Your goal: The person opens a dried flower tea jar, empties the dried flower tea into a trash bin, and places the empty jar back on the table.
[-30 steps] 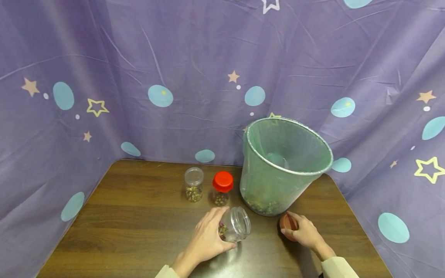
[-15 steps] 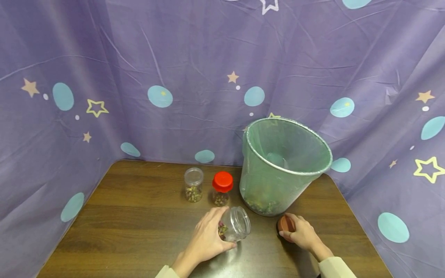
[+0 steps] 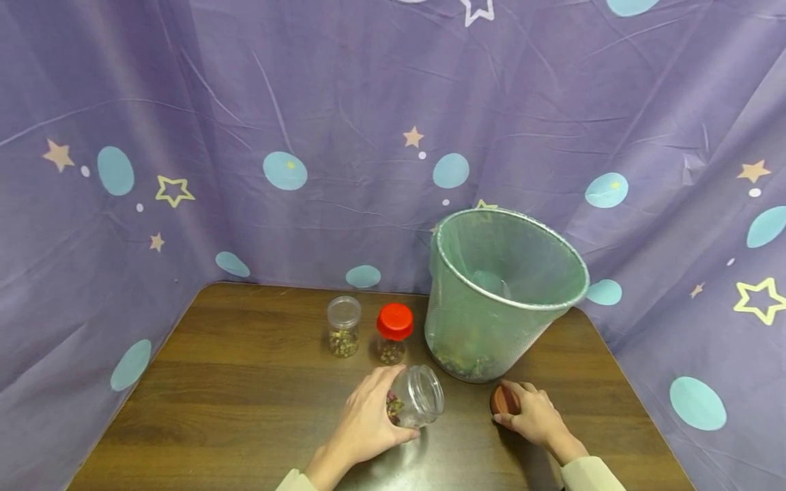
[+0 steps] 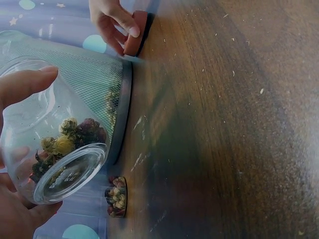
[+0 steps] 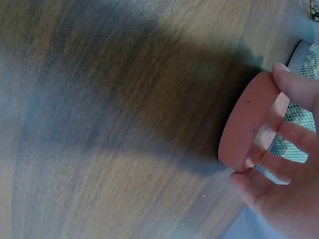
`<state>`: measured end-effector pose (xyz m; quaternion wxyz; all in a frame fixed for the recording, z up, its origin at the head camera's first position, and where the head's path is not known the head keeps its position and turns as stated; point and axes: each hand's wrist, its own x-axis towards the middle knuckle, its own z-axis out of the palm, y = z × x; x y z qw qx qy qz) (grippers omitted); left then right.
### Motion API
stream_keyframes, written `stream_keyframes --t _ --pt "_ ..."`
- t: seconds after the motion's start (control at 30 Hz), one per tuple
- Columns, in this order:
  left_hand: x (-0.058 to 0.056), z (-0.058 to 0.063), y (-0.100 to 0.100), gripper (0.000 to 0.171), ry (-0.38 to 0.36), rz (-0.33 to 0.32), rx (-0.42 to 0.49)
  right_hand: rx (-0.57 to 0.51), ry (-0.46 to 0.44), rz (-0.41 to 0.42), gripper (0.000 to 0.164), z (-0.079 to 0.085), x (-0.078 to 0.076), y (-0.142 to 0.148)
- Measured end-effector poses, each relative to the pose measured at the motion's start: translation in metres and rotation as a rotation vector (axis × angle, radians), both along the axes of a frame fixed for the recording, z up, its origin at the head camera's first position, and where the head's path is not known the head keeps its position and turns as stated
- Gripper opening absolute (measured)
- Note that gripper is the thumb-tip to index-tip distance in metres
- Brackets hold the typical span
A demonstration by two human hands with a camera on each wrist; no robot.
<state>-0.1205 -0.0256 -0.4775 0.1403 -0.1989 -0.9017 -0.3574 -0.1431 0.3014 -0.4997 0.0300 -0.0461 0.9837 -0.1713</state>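
My left hand (image 3: 367,417) grips a clear jar (image 4: 62,117), tilted with its uncovered mouth toward the right. Dried flower buds (image 4: 65,142), yellow and dark red, lie near the jar's base. To the right, my right hand (image 3: 540,417) holds a round reddish-brown lid (image 5: 251,122) by its rim, thumb on one side and fingers on the other. The lid is low at the tabletop, close to the front of the bin; whether it touches the wood I cannot tell. Part of the jar is hidden behind my left hand in the head view.
A green-lined mesh bin (image 3: 485,327) stands back right, with plant bits at its bottom. Left of it are a red-lidded jar (image 3: 394,331) and a clear-lidded jar (image 3: 343,331), both holding dried flowers. Small crumbs dot the wooden table (image 3: 233,402); a purple curtain (image 3: 344,102) hangs behind.
My right hand has shifted slightly left with the lid, and the fingers sit a little differently over it. The left hand and its jar stay in place.
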Motion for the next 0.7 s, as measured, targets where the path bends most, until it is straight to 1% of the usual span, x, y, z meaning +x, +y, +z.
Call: stream_keyframes --t 0.2,0.47,0.7 --pt "0.0009 0.0021 -0.0004 0.099 -0.015 0.002 0.008 0.032 0.008 0.008 0.07 -0.0012 0.0007 -0.0012" --pt "0.0003 0.0021 0.0004 0.099 -0.018 0.005 0.003 0.071 0.021 0.0 0.07 -0.0034 0.0018 -0.0024" --pt "-0.0001 0.0066 0.0013 0.1 -0.03 0.005 0.034 0.09 0.029 -0.009 0.069 -0.0057 0.0027 -0.0032"
